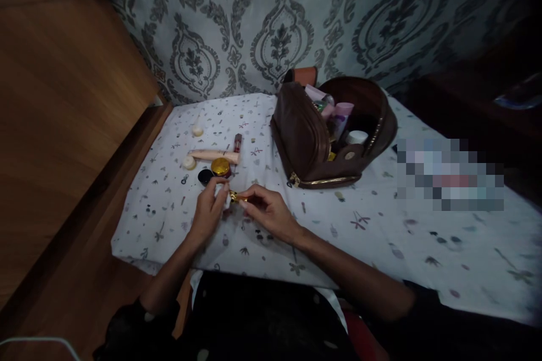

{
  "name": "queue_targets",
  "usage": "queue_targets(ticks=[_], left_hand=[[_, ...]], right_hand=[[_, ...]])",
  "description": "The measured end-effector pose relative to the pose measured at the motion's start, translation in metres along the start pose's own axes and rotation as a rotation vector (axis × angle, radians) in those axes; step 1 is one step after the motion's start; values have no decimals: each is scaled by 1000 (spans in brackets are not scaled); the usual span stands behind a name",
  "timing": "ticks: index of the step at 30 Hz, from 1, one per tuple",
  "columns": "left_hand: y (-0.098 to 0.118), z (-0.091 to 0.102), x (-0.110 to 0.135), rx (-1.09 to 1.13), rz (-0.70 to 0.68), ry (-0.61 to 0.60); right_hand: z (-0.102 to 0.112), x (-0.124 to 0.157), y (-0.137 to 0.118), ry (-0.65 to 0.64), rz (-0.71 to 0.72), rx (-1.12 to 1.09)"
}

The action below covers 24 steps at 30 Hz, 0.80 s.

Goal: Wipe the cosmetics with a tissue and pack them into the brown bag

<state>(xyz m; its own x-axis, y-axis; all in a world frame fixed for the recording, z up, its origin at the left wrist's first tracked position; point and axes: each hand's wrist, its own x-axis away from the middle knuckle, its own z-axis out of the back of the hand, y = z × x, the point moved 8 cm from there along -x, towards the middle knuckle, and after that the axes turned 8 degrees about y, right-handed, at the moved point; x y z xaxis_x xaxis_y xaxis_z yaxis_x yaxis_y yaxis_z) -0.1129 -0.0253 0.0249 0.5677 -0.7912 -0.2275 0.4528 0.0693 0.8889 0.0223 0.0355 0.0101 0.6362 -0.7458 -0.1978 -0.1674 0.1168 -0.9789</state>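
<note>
Both my hands meet over the white patterned cloth (381, 248). My right hand (267, 213) pinches a small gold tube, perhaps a lipstick (237, 197). My left hand (209, 208) has its fingers closed on the tube's other end. Just beyond my hands lie a gold-lidded jar (221, 167), a small black lid (205, 176), a beige tube (215, 155), a slim dark red tube (237, 141) and two small cream-coloured caps (189, 162).
An open brown cosmetic bag (305, 141) full of bottles and tubes stands at the back centre. A wooden panel (63, 101) rises on the left. Patterned wallpaper (275, 28) lines the wall behind. A blurred patch sits on the cloth at right.
</note>
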Motion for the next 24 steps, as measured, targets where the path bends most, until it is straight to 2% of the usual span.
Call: queue_targets(ticks=[4, 6, 8, 10, 13, 19, 24], left_hand=[[-7, 9, -5, 144, 154, 45], [-9, 11, -3, 170, 189, 69], [-8, 12, 0, 167, 152, 118], [-2, 12, 5, 136, 54, 154], [6, 9, 8, 43, -80, 150], [8, 19, -2, -83, -81, 180], [8, 21, -8, -116, -78, 149]], right_hand=[[-4, 0, 3, -18, -82, -144], [-3, -1, 3, 0, -106, -197], [0, -3, 7, 37, -151, -239], [2, -4, 13, 65, -203, -278], [1, -5, 20, 56, -256, -328], [-10, -2, 24, -45, -287, -277], [-4, -3, 20, 12, -189, -75]])
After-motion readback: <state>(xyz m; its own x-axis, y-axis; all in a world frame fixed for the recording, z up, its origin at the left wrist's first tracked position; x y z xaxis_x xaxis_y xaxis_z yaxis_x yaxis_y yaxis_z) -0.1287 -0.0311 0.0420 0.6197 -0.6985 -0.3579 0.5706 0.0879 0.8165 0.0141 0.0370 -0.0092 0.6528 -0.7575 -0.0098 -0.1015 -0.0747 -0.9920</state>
